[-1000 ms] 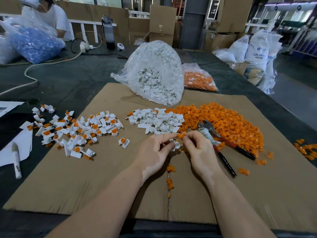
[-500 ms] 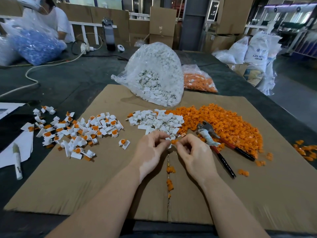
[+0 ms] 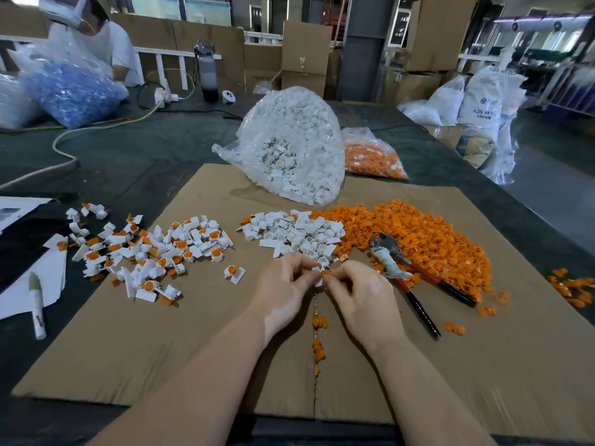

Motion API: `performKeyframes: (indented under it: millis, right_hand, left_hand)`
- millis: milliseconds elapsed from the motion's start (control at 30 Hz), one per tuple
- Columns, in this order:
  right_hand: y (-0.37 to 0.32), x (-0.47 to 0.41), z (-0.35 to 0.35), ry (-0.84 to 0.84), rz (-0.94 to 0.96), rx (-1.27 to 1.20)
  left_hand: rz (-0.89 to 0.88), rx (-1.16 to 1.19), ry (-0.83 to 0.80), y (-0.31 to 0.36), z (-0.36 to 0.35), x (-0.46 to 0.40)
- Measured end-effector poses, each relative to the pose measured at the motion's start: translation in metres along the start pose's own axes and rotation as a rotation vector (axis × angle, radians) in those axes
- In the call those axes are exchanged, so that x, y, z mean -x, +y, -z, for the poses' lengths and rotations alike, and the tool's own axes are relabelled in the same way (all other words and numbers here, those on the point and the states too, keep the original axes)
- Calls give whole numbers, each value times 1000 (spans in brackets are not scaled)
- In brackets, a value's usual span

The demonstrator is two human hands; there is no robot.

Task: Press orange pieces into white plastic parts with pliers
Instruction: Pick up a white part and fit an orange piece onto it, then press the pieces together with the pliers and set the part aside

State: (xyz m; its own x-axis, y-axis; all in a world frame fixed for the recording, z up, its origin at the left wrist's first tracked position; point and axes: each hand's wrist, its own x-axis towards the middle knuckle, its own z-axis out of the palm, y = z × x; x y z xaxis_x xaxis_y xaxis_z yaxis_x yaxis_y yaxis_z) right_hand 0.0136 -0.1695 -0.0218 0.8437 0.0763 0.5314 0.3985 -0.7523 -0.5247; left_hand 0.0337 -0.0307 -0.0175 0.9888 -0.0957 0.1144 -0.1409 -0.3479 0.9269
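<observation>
Done: a pile of finished parts point(image 3: 151, 252), white with orange in them, lies near the left edge of the cardboard point(image 3: 199, 349).
Left to do: you have a heap of white parts point(image 3: 296, 233) at the middle and a much bigger heap of orange pieces point(image 3: 418, 236) toward the right edge. Lots remain, I think.
Your left hand point(image 3: 283, 291): its fingers pinch one white part point(image 3: 317, 272).
Your right hand point(image 3: 360, 297): its fingers pinch an orange piece point(image 3: 325, 272) against that part.
Pliers point(image 3: 405, 275): they lie untouched just right of your hands, so this one is not pressed yet.
</observation>
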Motion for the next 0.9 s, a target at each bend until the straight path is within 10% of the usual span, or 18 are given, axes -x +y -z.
performKeyframes:
  millis: [900]
  right_hand:
    - [-4,-1,6,45,-1,-68]
  left_hand:
    - [-19,-2,24,-4,1,-3]
